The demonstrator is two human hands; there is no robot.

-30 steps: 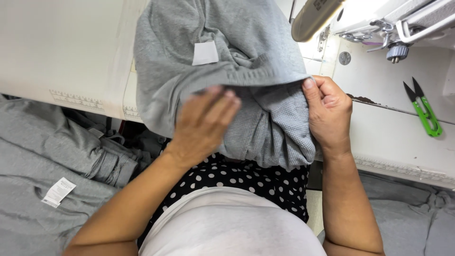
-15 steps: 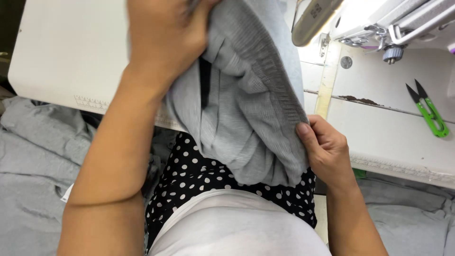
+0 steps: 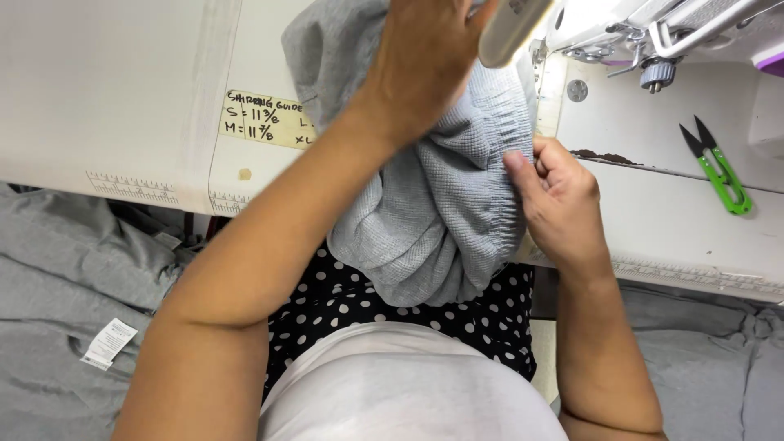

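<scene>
- White and long, the sewing table (image 3: pixel 122 98) fills the upper view, with grey fabric heaped (image 3: pixel 57 278) below its edge at 8 o'clock and more at 4 o'clock.
- Nearest me I see a black skirt with white dots (image 3: pixel 343 306) and a pale top over my lap.
- My right hand (image 3: pixel 559 200) comes up from 5 o'clock, wrist bent inward, thumb and fingers pinching the gathered, ribbed edge of the grey garment (image 3: pixel 433 220).
- That garment hangs bunched off the table edge, at 9 o'clock from the right-hand pinch, its lower fold drooping onto my lap.
- My left forearm runs diagonally from 7 o'clock to 12 o'clock; my left hand (image 3: pixel 429 57) is clenched over the garment's upper part, fabric spilling out beneath the palm toward 6 o'clock.
- Farther off, green thread snips (image 3: pixel 719 167) lie at 3 o'clock.
- The sewing machine head (image 3: pixel 653 33) sits at 1 o'clock.
- A handwritten paper label (image 3: pixel 265 118) is stuck to the table at 10 o'clock.
</scene>
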